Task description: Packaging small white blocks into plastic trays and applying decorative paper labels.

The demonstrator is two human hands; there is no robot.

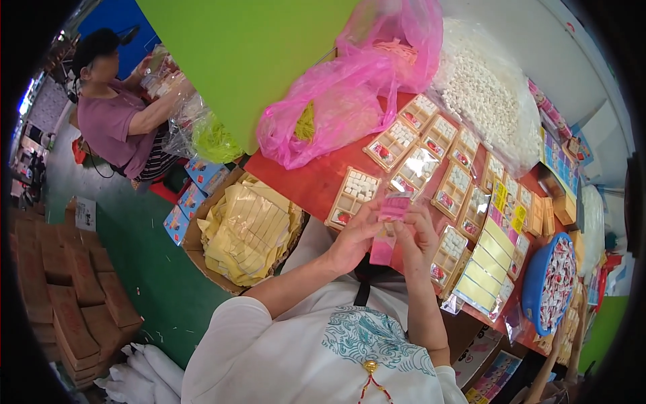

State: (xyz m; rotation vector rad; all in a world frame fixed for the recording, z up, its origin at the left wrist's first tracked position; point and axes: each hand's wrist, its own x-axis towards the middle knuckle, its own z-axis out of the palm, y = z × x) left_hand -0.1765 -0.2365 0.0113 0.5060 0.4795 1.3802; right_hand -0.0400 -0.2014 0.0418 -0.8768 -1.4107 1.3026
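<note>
Left hand (pixel 353 240) and right hand (pixel 418 236) pinch a pink strip (pixel 381 254) between thumbs and fingers, by the worktop's (pixel 306 183) near edge. Judged risk: a loosened pinch could drop it off that edge; a low left wrist could knock the nearby tray (pixel 351 204), spilling white pieces. A carton (pixel 206 264) of yellow packets stands beside the left corner. Yellow sheets (pixel 483 271) cover trays rightward, hindering access. Pink bags (pixel 350 91) crowd the left edge; a clear bag (pixel 494 94) occupies the far edge.
</note>
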